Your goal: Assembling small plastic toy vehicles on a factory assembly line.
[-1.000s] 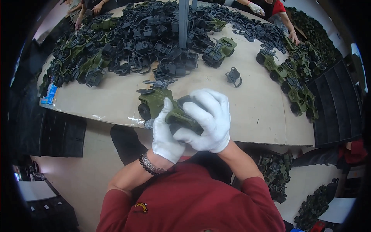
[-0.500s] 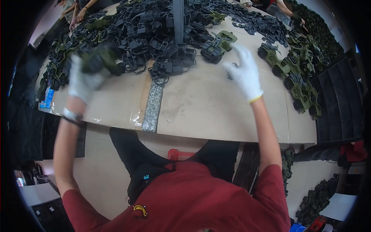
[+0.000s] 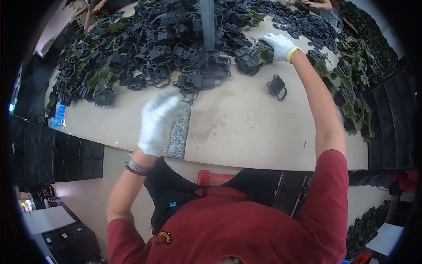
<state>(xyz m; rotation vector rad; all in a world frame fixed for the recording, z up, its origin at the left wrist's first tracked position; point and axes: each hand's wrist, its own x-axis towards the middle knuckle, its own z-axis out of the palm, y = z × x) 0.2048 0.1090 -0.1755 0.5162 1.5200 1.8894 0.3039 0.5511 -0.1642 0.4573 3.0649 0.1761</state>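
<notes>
My right hand (image 3: 280,47), in a white glove with a yellow cuff edge, grips the far right side of a green toy jeep (image 3: 256,58) with a black frame at one end. The jeep rests on the cardboard-covered table. Near the middle of the table, my gloved left hand (image 3: 159,121) hangs above the surface, a little blurred, its fingers stretched out and nothing seen in them. A loose black plastic frame part (image 3: 276,87) lies by itself below the jeep. Another green toy jeep (image 3: 104,83) sits at the edge of the left pile.
A heap of black plastic frames (image 3: 176,48) covers the table's far middle, with a grey metal post (image 3: 207,24) rising through it. More green jeeps (image 3: 347,94) line the right side. Co-workers' hands (image 3: 318,5) show at the far edge. A black tray (image 3: 387,110) stands right.
My left hand has let go of a green jeep at the left pile and swung toward the middle. My right hand has left the black frame part on the table and reached the jeep.
</notes>
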